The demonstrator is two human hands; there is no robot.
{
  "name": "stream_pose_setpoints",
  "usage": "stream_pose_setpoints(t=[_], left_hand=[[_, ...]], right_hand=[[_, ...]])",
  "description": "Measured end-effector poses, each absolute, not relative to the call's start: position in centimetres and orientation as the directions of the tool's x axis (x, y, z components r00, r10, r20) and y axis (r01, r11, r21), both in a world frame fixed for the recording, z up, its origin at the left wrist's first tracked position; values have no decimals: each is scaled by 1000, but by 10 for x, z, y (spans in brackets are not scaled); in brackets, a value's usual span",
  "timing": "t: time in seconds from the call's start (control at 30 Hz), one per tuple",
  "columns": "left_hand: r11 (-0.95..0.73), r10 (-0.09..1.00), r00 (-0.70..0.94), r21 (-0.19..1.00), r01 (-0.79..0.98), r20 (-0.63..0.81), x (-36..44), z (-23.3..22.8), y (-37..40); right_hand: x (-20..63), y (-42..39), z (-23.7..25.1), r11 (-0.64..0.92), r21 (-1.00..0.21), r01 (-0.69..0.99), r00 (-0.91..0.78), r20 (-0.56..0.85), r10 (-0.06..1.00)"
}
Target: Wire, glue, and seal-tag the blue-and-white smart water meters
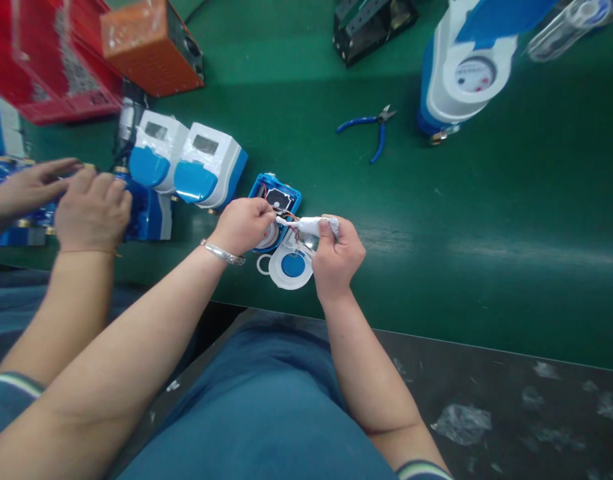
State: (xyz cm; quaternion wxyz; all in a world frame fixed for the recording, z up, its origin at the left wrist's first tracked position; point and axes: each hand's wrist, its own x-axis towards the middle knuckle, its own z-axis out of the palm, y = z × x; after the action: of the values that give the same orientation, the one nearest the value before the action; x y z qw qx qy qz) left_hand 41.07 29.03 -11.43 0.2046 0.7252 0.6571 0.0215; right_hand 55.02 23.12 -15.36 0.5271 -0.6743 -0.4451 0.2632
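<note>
Green matting (486, 220) covers the bench you sit at, and the opened blue meter body (275, 200) lies on it right at the near edge, close to your lap, which keeps the short wires within reach of both hands. Your left hand (242, 225) comes in from the left with the wrist bent down; its fingers are curled nearly closed, thumb and forefinger pinched at the end of the thin red and white wires (290, 223) just over the open housing. Your right hand (336, 257) stands upright on its forearm, fingers wrapped firmly around a small white wrapped part (313, 227) that the wires run into (whether it is a battery or a sealed module is too blurred to tell). Held level between the two hands, the wires stay taut and off the mat. Just below them rests the round white cover with a blue centre (290, 268), set aside beside the housing.

Two closed white-and-blue meters (186, 163) sit to the left, a co-worker's hands (71, 200) rest on other meters beyond them. Blue-handled pliers (369, 127) lie well apart, further up the mat, near another meter with a dial (466, 73).
</note>
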Motion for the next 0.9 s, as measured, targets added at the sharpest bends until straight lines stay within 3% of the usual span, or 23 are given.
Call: stream_pose_setpoints(t=[0.9], left_hand=[[73,942,93,465,882,-323,410,-118,291]], right_hand=[[553,234,-146,28,-931,365,421,191,887]])
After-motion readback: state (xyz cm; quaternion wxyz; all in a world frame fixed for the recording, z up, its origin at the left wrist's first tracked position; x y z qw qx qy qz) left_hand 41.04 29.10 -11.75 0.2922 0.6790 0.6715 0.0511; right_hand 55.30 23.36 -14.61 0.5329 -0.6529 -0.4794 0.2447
